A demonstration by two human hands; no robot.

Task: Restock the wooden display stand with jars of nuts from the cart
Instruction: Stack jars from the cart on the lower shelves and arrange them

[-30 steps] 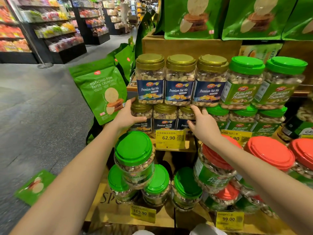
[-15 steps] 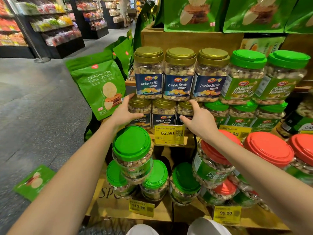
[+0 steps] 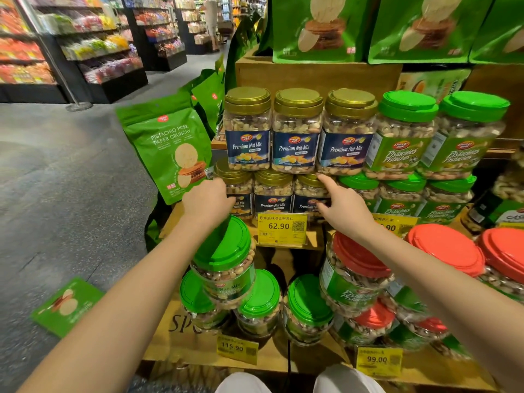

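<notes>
The wooden display stand (image 3: 312,73) holds two stacked rows of gold-lid Premium Nut Mix jars. The upper row (image 3: 296,131) has three jars, and so does the lower row (image 3: 272,191). My left hand (image 3: 208,201) rests against the left side of the lower left jar (image 3: 236,185), its fingers hidden behind the hand. My right hand (image 3: 344,207) touches the lower right jar (image 3: 309,191), with the index finger straight and reaching up to the base of the jar above. Neither jar is lifted. The cart is out of view.
Green-lid pistachio jars (image 3: 405,131) stand right of the gold-lid rows. Below are green-lid nut mix jars (image 3: 224,262) and red-lid jars (image 3: 445,248), with a yellow price tag (image 3: 282,228) between. A green snack pouch (image 3: 170,148) hangs at the left, and another pouch (image 3: 66,306) lies on the floor.
Both hands stay at the lower gold-lid row. My left thumb, raised before, is now down. My right index finger now stretches up towards the upper jar's base.
</notes>
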